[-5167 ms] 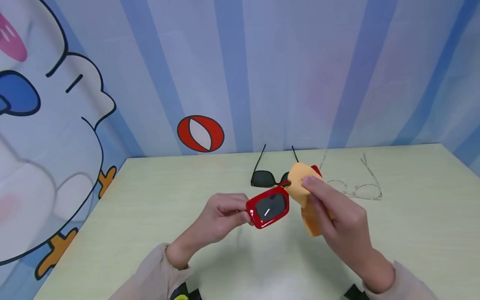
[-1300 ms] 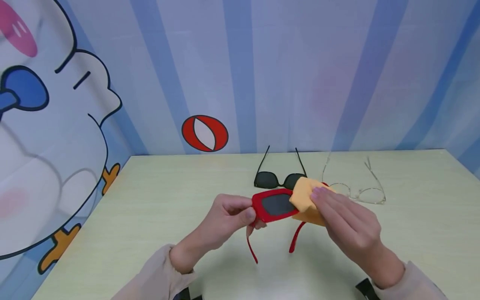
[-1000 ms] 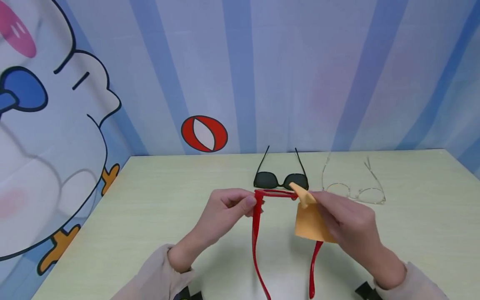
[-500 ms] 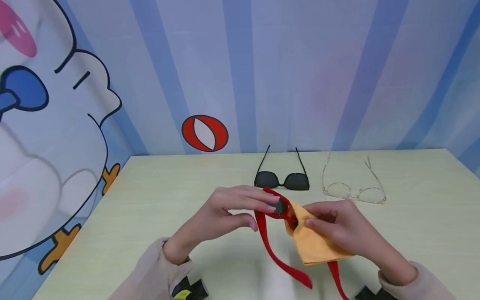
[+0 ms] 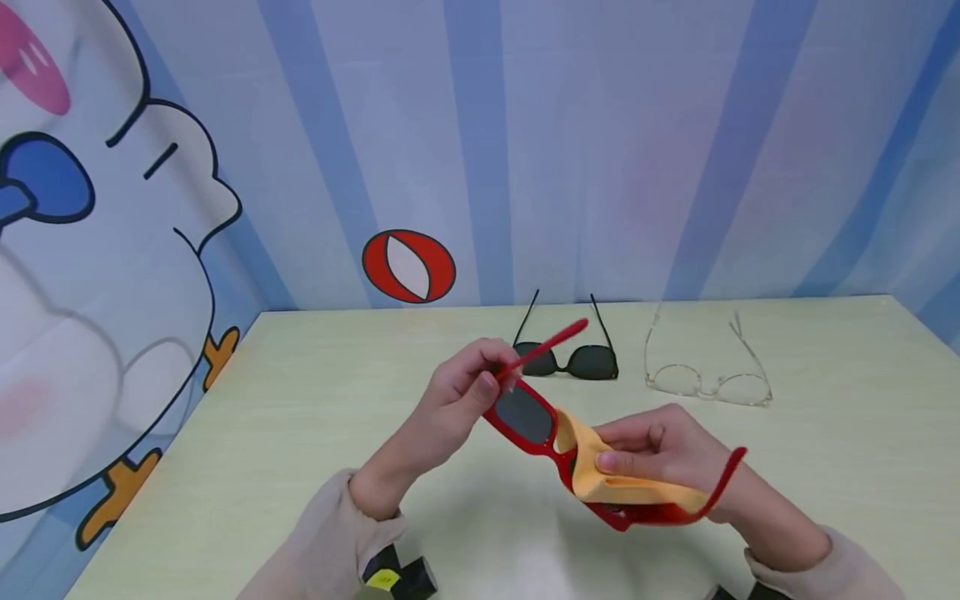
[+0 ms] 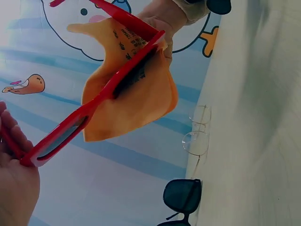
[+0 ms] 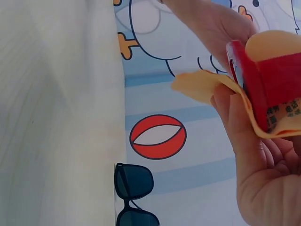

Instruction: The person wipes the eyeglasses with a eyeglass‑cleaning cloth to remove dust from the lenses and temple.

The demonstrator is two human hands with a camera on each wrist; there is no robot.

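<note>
Red-framed sunglasses [image 5: 525, 414] with dark lenses are held tilted above the table, temples unfolded. My left hand [image 5: 457, 400] pinches them at the hinge corner, where one temple points up and right. With thumb and fingers, my right hand [image 5: 667, 454] grips an orange cloth [image 5: 592, 467] wrapped over the other lens, which it mostly hides. Dark printed lettering shows on the cloth [image 6: 127, 94] in the left wrist view. The second red temple curves past my right wrist. In the right wrist view my right thumb [image 7: 235, 122] presses the cloth against the frame.
Black sunglasses [image 5: 592, 362] stand at the back of the pale table [image 5: 337, 400], partly behind the raised red temple. Thin clear-framed glasses [image 5: 742, 388] lie to their right. A striped blue backdrop [image 5: 570, 150] with cartoon prints rises behind the table.
The red sunglasses have been turned over and tilted, left end up. The left hand, fingers over a lens half a second ago, now pinches the hinge corner. The cloth stays on the right-hand lens.
</note>
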